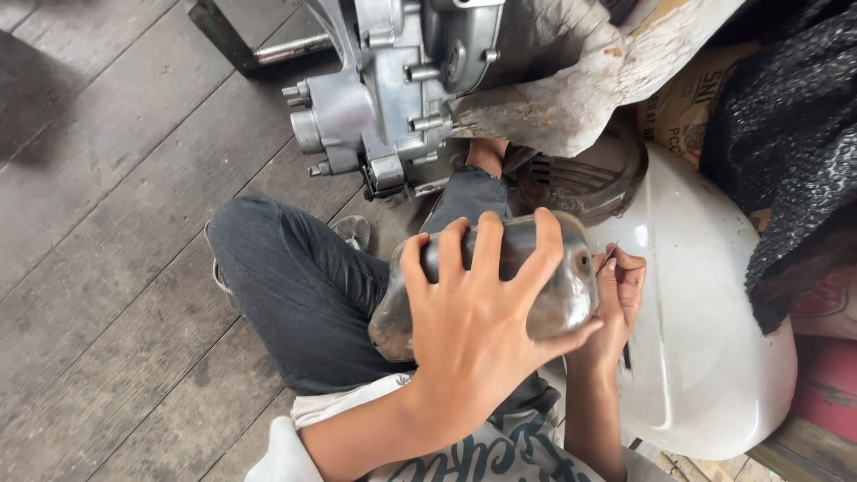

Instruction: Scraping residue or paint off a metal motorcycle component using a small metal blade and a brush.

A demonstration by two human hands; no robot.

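Dark grey trousers (295, 277), close-fitting, creased at the bent knee. White short-sleeved shirt (357, 428) with a large dark-and-teal printed design across the chest; sleeve hem ends above the elbow. Both forearms bare, left hand (478, 326) and right hand (620, 295) ungloved, no watch or rings visible.

Repair workshop: bare engine (384, 89), plank floor (107, 223)

My left hand (478, 321) spreads its fingers (486, 245) wide, palm down; my right hand (618, 290) sits just right, its fingers pinched.
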